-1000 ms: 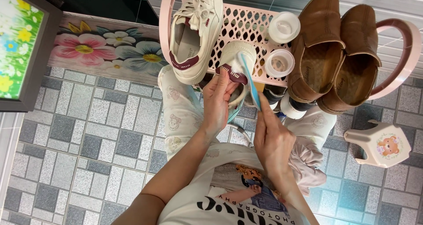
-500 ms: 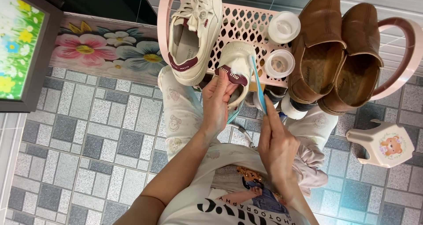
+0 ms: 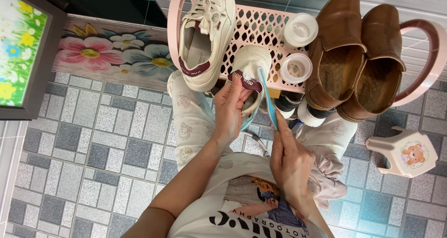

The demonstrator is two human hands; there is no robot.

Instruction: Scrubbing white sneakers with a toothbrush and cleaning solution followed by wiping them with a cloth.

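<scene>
At far left a framed flower picture (image 3: 21,47) leans by a floral mat (image 3: 111,51) on the grey tiled floor (image 3: 93,149); next to these a pale sneaker with a dark red heel tab (image 3: 207,33) lies on a pink perforated basket (image 3: 260,30). Just below it the left hand (image 3: 230,110) is closed around the second sneaker (image 3: 249,72), fingers curled over its heel opening, holding it up against the basket's near edge. To its right the right hand (image 3: 288,161) is closed in a pinch on the lower end of a blue toothbrush (image 3: 267,98); the brush head rests on the white heel of the held sneaker. Compared with half a second ago the brush has slid back leftward and up across the heel, and the right hand sits a little nearer the body; this looks like one more stroke in a scrubbing of that heel, which seems well underway but not finished. Further right two small white cups (image 3: 298,47) stand on the basket; beside them a pair of brown leather shoes (image 3: 356,56); at far right a small pink stool with a bear picture (image 3: 402,152).
</scene>
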